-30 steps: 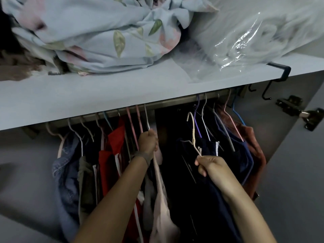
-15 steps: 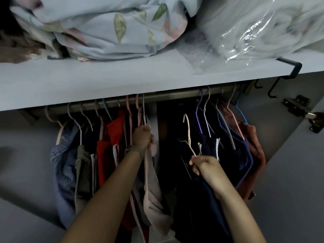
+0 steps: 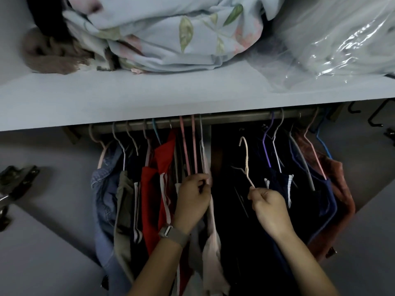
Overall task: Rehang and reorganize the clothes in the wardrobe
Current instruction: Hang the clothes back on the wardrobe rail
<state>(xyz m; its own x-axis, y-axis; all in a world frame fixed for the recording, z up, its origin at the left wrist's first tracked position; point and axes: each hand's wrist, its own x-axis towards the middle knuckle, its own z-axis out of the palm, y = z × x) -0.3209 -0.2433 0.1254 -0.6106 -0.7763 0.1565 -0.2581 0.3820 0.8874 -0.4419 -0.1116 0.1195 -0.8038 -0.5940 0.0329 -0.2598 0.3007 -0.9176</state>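
Landmark: the dull metal hanging rail (image 3: 235, 118), running just under the pale grey wardrobe shelf (image 3: 149, 103).

1. Your left hand (image 3: 193, 199), wrist in a grey fabric watch strap (image 3: 174, 233): below the rail, left of its middle. Fingers curled round the lower shafts of the pink and grey wire hangers (image 3: 188, 154) that hang from the rail there.
2. Your right hand (image 3: 268, 207): below the rail, right of its middle. Fingertips pinch the bottom of the cream-coloured wire hanger (image 3: 245, 159). Its hook sits below the rail, not on it; a very dark garment (image 3: 245, 231) hangs beneath it.
3. Left group on the rail: a blue denim garment (image 3: 104, 199), an olive cloth piece (image 3: 124, 210), a red garment with white side stripes (image 3: 154, 189), a pale pink fabric (image 3: 212, 242) next to your left hand.
4. Right group on the rail: a navy garment with white stripes (image 3: 284, 189), a navy top with blue trim (image 3: 322, 199), a rust-brown fleecy garment (image 3: 342, 189) at the far right end.
5. Above the rail, on the shelf: a light blue bedsheet with a leaf and flower print (image 3: 171, 35), a brown fuzzy cloth (image 3: 47, 56) to its left, a clear plastic bag of white bedding (image 3: 342, 35) to its right.
6. Right of the rail's end: black metal hooks (image 3: 374, 122).
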